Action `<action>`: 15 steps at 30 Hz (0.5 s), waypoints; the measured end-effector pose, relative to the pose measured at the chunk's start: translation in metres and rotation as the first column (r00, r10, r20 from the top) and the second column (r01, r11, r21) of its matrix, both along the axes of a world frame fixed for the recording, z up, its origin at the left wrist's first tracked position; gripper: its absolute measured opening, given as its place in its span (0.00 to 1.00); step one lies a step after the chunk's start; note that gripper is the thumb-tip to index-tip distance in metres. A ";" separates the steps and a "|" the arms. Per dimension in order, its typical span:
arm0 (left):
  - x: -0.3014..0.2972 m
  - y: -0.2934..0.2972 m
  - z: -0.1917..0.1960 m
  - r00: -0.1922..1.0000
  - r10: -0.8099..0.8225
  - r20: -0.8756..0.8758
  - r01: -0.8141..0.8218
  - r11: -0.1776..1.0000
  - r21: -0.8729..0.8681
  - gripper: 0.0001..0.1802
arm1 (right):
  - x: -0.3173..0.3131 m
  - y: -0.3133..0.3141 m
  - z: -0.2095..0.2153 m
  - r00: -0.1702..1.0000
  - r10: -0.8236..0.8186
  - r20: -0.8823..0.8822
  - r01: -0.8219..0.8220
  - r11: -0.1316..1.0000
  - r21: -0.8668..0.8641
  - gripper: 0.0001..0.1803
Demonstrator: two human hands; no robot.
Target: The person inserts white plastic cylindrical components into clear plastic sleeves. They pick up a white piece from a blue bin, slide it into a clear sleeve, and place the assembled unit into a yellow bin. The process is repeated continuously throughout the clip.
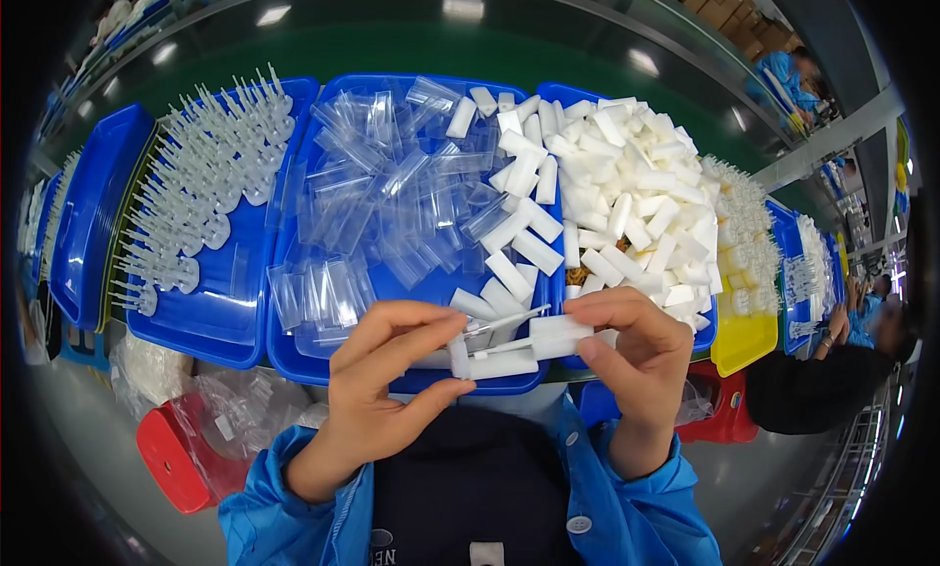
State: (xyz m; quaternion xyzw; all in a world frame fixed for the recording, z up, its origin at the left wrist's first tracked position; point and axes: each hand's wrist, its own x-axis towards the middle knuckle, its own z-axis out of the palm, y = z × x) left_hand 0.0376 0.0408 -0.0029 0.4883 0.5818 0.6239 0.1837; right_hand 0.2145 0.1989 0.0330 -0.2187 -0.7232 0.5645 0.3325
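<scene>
My left hand (377, 385) pinches the round base of a white plastic part (458, 357) with two thin prongs pointing right. Between the thumb and fingers of my right hand (636, 355) is a white foam block (560, 337), which meets the end of the lower prong. Whether the prong enters the foam cannot be made out. Both hands hover over the near edge of a blue tray (294, 360) of clear plastic sleeves (392, 184). Several loose foam pieces (509, 272) lie along that tray's right side, some just beneath my hands.
To the left, a blue tray (235, 302) carries rows of similar pronged parts (211, 165). Foam blocks (636, 194) heap up on the right, beside a yellow tray (744, 341). A green conveyor belt (392, 37) runs behind. Red stools (171, 458) stand below; other people work at right.
</scene>
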 end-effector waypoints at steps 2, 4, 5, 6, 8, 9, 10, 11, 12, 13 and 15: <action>0.001 0.001 0.001 0.999 -0.018 -0.046 0.018 1.000 -0.007 0.27 | -0.006 -0.008 0.001 1.000 0.013 0.004 -0.013 0.999 0.036 0.14; 0.002 0.002 0.000 0.997 -0.028 -0.069 0.028 1.000 -0.008 0.27 | -0.011 -0.016 -0.001 1.000 0.001 0.011 -0.002 0.996 0.089 0.13; 0.002 0.002 0.000 0.997 -0.041 -0.068 0.041 0.999 -0.009 0.27 | -0.011 -0.018 0.001 0.999 0.002 0.046 -0.010 0.985 0.175 0.13; 0.003 0.002 0.000 0.996 -0.053 -0.068 0.052 0.999 -0.013 0.27 | -0.011 -0.020 0.003 0.997 0.002 0.079 -0.022 0.966 0.257 0.13; 0.004 0.002 -0.001 0.997 -0.060 -0.053 0.059 0.998 -0.021 0.27 | -0.015 -0.022 0.003 0.997 0.010 0.081 -0.041 0.918 0.394 0.11; 0.004 0.002 0.000 0.998 -0.058 -0.038 0.057 0.998 -0.021 0.27 | -0.015 -0.021 0.002 0.997 0.030 0.071 -0.055 0.918 0.393 0.11; 0.004 0.002 0.001 0.998 -0.056 -0.023 0.056 0.998 -0.021 0.27 | -0.015 -0.020 0.000 0.997 0.048 0.062 -0.069 0.918 0.392 0.11; 0.003 0.001 0.001 0.998 -0.065 -0.024 0.064 0.997 -0.037 0.27 | -0.014 -0.020 -0.001 0.996 0.066 0.052 -0.081 0.917 0.390 0.11; 0.002 0.000 0.002 0.997 -0.077 -0.026 0.075 0.996 -0.049 0.27 | -0.014 -0.018 0.002 0.993 0.100 0.068 -0.119 0.903 0.414 0.10; 0.001 0.000 0.002 0.996 -0.089 -0.028 0.087 0.994 -0.060 0.27 | -0.014 -0.016 0.005 0.988 0.131 0.085 -0.155 0.886 0.436 0.10; 0.002 0.000 0.005 0.995 -0.092 0.036 0.094 0.994 -0.053 0.27 | -0.012 -0.006 0.010 0.983 0.097 0.158 -0.161 0.867 0.472 0.09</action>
